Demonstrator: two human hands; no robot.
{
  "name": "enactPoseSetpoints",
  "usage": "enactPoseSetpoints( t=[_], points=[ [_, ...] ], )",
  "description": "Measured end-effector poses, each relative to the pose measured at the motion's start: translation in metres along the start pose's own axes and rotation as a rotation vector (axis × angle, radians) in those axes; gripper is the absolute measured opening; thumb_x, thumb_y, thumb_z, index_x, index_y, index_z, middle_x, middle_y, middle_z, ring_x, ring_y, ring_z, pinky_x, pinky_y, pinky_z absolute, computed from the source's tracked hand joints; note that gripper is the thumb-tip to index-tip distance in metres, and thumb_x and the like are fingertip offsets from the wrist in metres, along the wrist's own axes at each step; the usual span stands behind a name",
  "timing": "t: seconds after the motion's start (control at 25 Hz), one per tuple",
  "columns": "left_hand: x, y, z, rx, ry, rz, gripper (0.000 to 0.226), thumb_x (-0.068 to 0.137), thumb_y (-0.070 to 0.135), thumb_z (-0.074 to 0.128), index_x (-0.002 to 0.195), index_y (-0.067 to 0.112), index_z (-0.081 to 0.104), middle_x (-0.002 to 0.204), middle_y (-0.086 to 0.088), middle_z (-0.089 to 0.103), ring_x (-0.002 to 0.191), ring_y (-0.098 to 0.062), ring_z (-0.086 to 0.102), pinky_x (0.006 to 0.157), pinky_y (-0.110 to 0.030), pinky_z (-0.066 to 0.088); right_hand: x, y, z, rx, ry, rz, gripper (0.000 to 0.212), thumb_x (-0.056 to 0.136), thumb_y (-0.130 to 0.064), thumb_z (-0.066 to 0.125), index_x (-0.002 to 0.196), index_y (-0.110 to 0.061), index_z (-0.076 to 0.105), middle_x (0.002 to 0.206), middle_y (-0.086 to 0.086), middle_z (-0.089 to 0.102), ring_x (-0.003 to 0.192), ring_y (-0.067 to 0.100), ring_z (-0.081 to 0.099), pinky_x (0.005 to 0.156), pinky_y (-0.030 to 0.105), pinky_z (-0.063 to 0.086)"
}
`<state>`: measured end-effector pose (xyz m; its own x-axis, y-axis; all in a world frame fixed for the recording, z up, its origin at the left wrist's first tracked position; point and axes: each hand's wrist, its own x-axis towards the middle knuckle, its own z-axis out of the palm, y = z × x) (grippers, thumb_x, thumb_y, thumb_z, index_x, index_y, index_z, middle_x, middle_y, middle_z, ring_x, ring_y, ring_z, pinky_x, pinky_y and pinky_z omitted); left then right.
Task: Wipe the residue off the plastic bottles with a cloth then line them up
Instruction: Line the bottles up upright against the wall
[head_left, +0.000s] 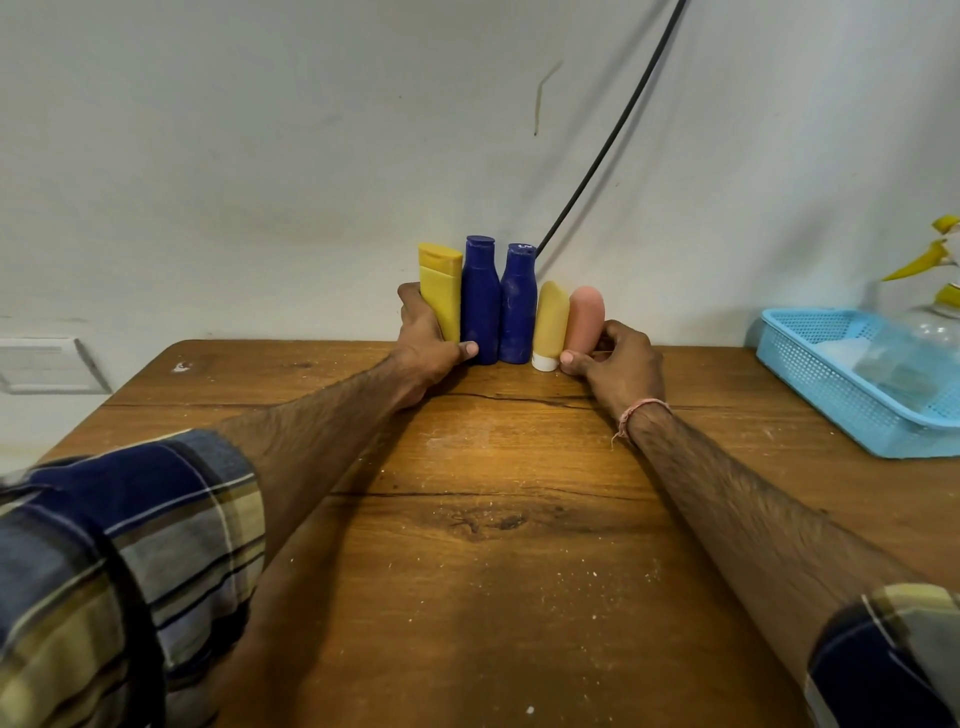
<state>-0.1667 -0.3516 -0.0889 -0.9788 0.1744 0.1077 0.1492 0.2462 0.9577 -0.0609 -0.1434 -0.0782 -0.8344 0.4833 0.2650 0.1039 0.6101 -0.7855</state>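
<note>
Several plastic bottles stand side by side against the wall at the far edge of the wooden table. From left to right: a yellow bottle, two dark blue bottles, a tan tube with a white cap, and a pink tube. My left hand wraps the yellow bottle's base, thumb touching the first blue bottle. My right hand pinches the bottom of the pink tube. No cloth is visible on the table.
A light blue plastic basket with pale items inside sits at the right edge of the table. A black cable hangs down the wall behind the bottles. White dust specks lie on the tabletop. A switch plate is on the left wall.
</note>
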Motion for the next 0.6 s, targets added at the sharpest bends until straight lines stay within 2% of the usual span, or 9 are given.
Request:
enactPoseSetpoints(
  t=[0.16,0.28,0.36,0.44,0.6],
  points=[
    [-0.001,0.002,0.002,0.016,0.016,0.030,0.090,0.073,0.007,0.084,0.126,0.037,0.019,0.135,-0.006,0.046,0.123,-0.023,0.053,0.099,-0.053,0.054,0.001,0.000,0.001,0.003,-0.030,0.004,0.058,0.083,-0.026,0.082,0.133,-0.009,0.058,0.128,0.010,0.067,0.103,0.017,0.058,0.089,0.028,0.046],
    [-0.001,0.002,0.001,-0.017,-0.002,0.030,0.094,0.074,0.003,0.084,0.133,0.031,0.017,0.136,-0.006,0.046,0.124,-0.021,0.053,0.099,-0.048,0.054,0.003,0.000,0.001,0.065,-0.016,-0.007,0.085,0.073,-0.037,0.089,0.142,-0.018,0.044,0.141,0.006,0.057,0.122,0.024,0.057,0.100,0.034,0.048],
    [-0.003,0.002,0.000,-0.051,-0.024,0.028,0.099,0.075,-0.003,0.082,0.140,0.027,0.014,0.137,-0.005,0.045,0.123,-0.019,0.051,0.095,-0.041,0.054,0.007,-0.003,-0.001,0.106,0.009,-0.057,0.098,0.064,-0.041,0.094,0.142,-0.025,0.038,0.142,0.002,0.051,0.128,0.026,0.051,0.105,0.045,0.049],
    [-0.004,0.003,-0.001,-0.071,-0.034,0.027,0.100,0.076,-0.007,0.079,0.142,0.026,0.012,0.135,-0.004,0.045,0.121,-0.018,0.051,0.089,-0.035,0.054,0.018,-0.011,-0.005,0.127,0.016,-0.100,0.096,0.063,-0.037,0.095,0.140,-0.027,0.039,0.136,-0.001,0.052,0.127,0.026,0.050,0.106,0.048,0.049],
    [-0.006,0.005,-0.001,-0.073,-0.040,0.008,0.094,0.079,-0.011,0.073,0.144,0.025,0.014,0.131,-0.004,0.046,0.117,-0.019,0.053,0.076,-0.028,0.053,0.037,-0.031,-0.015,0.089,-0.091,-0.148,0.084,0.070,-0.025,0.092,0.138,-0.024,0.043,0.126,0.004,0.063,0.116,0.024,0.060,0.104,0.043,0.051]
  ],
)
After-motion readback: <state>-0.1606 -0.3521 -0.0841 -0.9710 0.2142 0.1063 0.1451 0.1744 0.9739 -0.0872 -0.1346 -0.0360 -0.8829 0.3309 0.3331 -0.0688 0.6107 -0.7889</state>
